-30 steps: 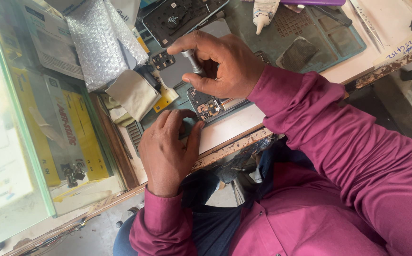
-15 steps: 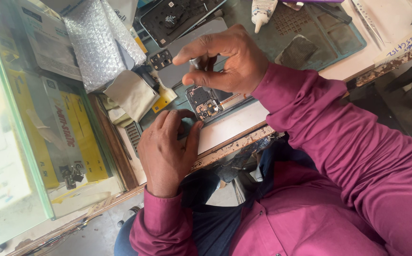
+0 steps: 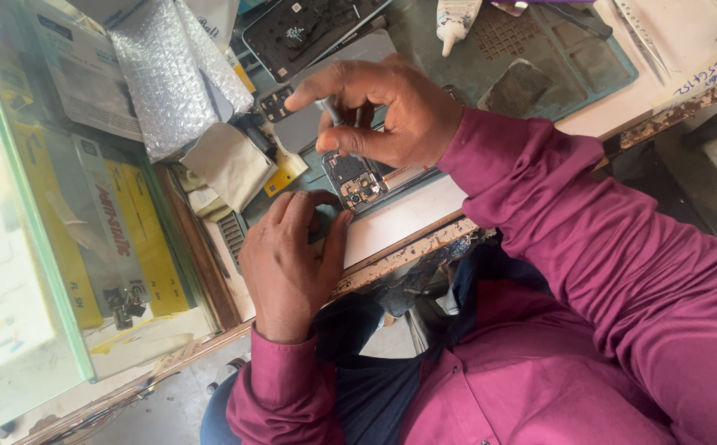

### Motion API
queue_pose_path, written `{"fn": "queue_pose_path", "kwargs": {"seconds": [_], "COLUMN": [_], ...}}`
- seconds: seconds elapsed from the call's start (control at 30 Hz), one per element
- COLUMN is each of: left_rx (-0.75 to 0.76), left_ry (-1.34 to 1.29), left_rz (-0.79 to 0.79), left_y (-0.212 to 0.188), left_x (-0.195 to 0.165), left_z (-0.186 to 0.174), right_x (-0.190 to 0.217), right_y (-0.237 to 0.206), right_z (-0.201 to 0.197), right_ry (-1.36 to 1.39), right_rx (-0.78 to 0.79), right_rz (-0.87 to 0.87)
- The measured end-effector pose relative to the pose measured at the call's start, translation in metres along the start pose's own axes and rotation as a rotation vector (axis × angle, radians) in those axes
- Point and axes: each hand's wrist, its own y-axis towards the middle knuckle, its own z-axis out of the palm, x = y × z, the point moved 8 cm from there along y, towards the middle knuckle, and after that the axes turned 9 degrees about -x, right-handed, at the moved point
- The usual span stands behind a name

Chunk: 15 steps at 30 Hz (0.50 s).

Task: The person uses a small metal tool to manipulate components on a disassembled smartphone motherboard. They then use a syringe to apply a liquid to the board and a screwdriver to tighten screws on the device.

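An opened phone [image 3: 357, 181] with its circuit board showing lies on the workbench edge [image 3: 408, 218]. My left hand [image 3: 291, 264] lies palm down on the phone's near end and holds it flat. My right hand [image 3: 379, 111] hovers just above the board, thumb and fingers pinched on a thin dark screwdriver [image 3: 331, 111] whose tip points down at the phone. The index finger is stretched out to the left. Maroon sleeves cover both arms.
A grey phone back panel [image 3: 325, 82] and a black phone frame [image 3: 305, 33] lie behind my right hand. Bubble wrap [image 3: 169, 74], a beige cloth [image 3: 226, 165], a glue bottle [image 3: 457, 16], a teal repair mat [image 3: 573, 58] and tweezers [image 3: 640, 33] surround them. A glass case with yellow boxes [image 3: 119, 239] stands at left.
My right hand has shifted its fingers on the screwdriver and stayed over the phone's board. My left hand has not moved.
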Motion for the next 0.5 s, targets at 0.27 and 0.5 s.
{"fn": "queue_pose_path", "kwargs": {"seconds": [0.27, 0.5], "left_rx": [-0.008, -0.004], "left_ry": [0.0, -0.003], "left_rz": [0.011, -0.006], "left_y": [-0.0006, -0.0005], "left_x": [-0.0013, 0.0002], "left_z": [-0.0008, -0.0006], "right_x": [0.0033, 0.0103], "right_y": [0.0005, 0.0033], "right_z": [-0.0047, -0.0088], "right_ry": [-0.12, -0.09], "right_rx": [-0.069, -0.096], "right_rz": [-0.027, -0.056]}}
